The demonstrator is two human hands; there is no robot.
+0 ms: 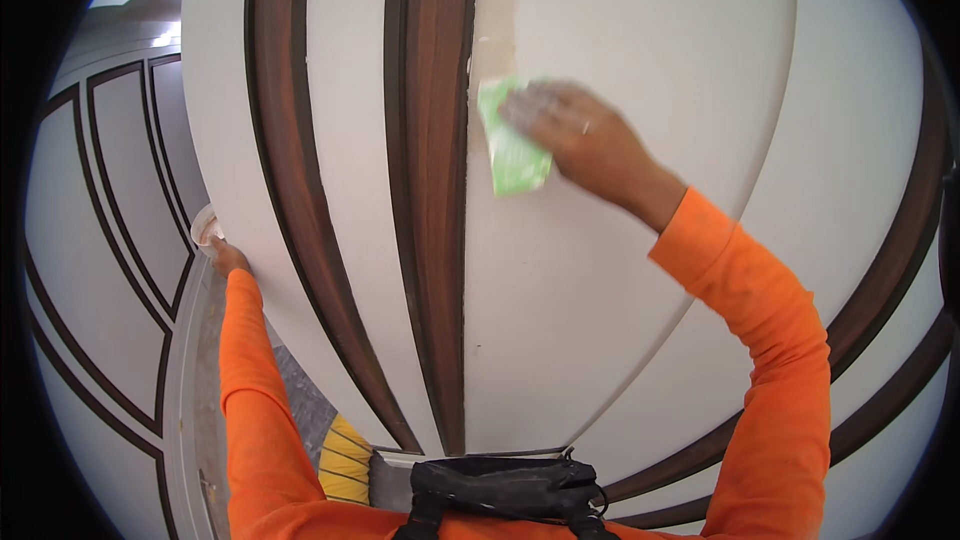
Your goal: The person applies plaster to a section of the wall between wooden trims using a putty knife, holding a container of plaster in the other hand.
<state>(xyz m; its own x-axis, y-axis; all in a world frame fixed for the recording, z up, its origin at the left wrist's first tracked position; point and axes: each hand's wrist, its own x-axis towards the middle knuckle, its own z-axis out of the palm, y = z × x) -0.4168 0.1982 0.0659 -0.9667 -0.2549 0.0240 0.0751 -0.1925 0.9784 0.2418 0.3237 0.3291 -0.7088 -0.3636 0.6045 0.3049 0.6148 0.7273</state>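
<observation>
My right hand [570, 135], slightly blurred, presses a light green flat putty spreader [520, 165] against the white wall panel [620, 40]. White smears cover parts of the spreader and my fingers. Just above it, a beige strip [497, 25] runs up the panel beside a dark brown wooden trim [436, 140]. Off to the left, my left hand [230, 258] has its fingers closed on the rim of a small white tub [205, 227]. Pinkish-white material shows inside the tub, and the panel's edge is close beside that hand.
Another dark wooden trim [290, 140] runs down the panel further left. Panelling with dark mouldings [125, 180] covers the wall at the far left. Low down lies a yellow ribbed item [345, 460] on the grey floor [300, 385]. A black bag [500, 487] hangs at my front.
</observation>
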